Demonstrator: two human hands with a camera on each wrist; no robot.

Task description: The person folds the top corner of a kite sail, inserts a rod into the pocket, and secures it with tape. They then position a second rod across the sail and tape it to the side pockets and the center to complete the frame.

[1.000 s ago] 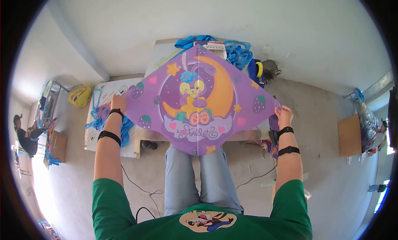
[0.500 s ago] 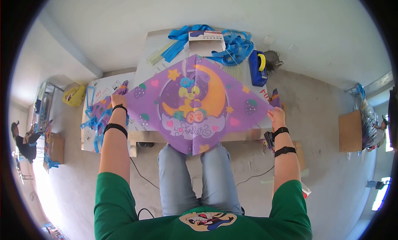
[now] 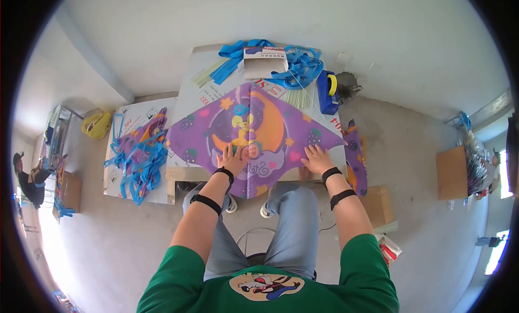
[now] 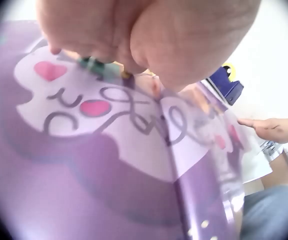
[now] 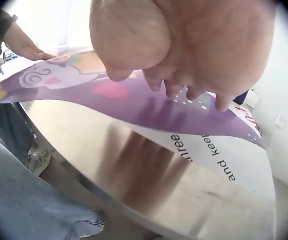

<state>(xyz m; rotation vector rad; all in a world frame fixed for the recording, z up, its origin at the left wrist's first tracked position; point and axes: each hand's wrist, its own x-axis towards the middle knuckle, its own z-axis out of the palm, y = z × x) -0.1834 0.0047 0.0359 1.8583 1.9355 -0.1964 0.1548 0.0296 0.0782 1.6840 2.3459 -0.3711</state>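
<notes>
A purple diamond-shaped kite sail [image 3: 216, 132], printed with a cartoon rabbit, a moon and mirrored lettering, lies spread over the table, its lower tip overhanging the front edge. My left hand [image 3: 233, 160] rests on it left of the centre crease, fingers spread. On its lower right border, my right hand [image 3: 318, 161] lies with fingers extended. In the left wrist view the sail [image 4: 99, 165] passes under the palm, with the crease running down it. The right wrist view shows fingertips on the sail [image 5: 149, 107] and the table's shiny metal edge [image 5: 134, 170] below.
Blue ribbons [image 3: 305, 67], an opened white box [image 3: 265, 68] and thin pale rods [image 3: 297, 99] lie at the back. A blue tape dispenser [image 3: 327, 94] stands back right. More purple sails with blue ribbons [image 3: 141, 161] cover a left side table. Another purple sail [image 3: 354, 159] hangs at the right.
The sail has come down from being held up by its two side corners to lying on the table. Both hands have released the corners and moved inward onto its lower part.
</notes>
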